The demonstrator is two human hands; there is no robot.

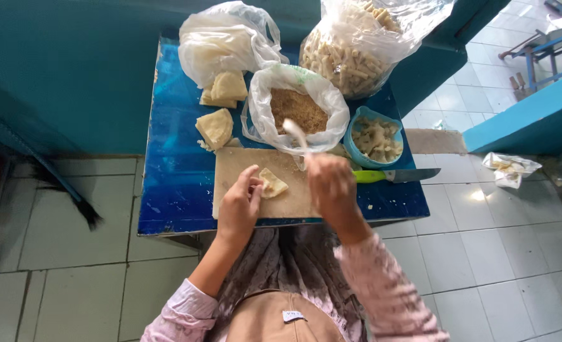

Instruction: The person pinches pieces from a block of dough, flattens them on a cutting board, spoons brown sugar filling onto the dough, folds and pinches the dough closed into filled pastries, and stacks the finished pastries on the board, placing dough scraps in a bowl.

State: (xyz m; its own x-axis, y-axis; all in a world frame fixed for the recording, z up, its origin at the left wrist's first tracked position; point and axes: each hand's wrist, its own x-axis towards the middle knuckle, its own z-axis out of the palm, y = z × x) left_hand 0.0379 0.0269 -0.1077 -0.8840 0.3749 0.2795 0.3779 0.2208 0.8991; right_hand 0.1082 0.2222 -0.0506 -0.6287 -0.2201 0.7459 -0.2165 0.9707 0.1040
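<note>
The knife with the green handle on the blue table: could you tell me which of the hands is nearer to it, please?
Right. The right hand is just beside the knife, near its green handle, while it holds a white spoon. The left hand is farther away, on the folded wrapper.

Blue table, cutting board, plastic bags, blue bowl, knife

Pale folded dough piece flat on cutting board, white spoon tilted above

Your pale wooden cutting board lies on the blue table; behind it stands the clear plastic bag of brown crumbs, right of it the green-handled knife.
</note>
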